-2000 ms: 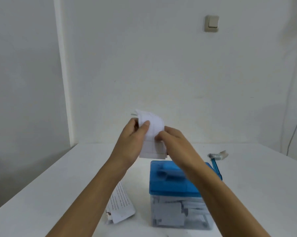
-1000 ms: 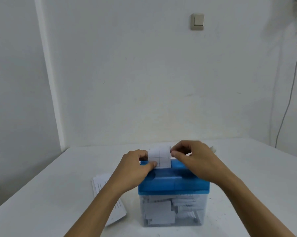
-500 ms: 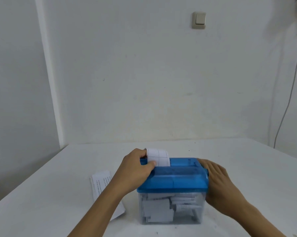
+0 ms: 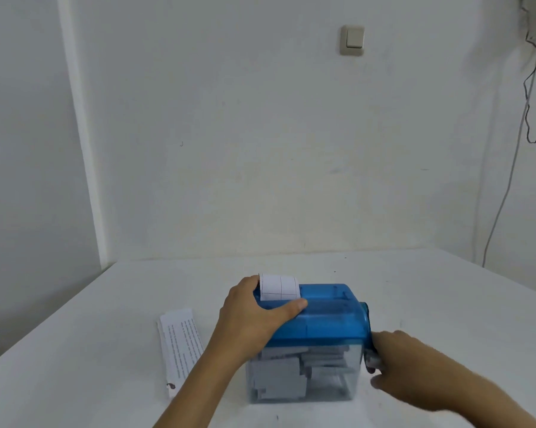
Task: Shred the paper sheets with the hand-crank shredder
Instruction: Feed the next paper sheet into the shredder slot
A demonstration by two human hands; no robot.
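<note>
Left hand around the shredder lid beside the paper, right hand tight around the crank.

The person's left hand and right hand are bare. Both forearms are bare as well: the left forearm is uncovered from the wrist to the lower edge of the view, and the right forearm likewise to the lower right corner. The forearms are slim and smooth, narrowing toward the wrists. The left thumb ends in a short nail. The right hand is blurred at its edges, so its finer details cannot be told.
</note>
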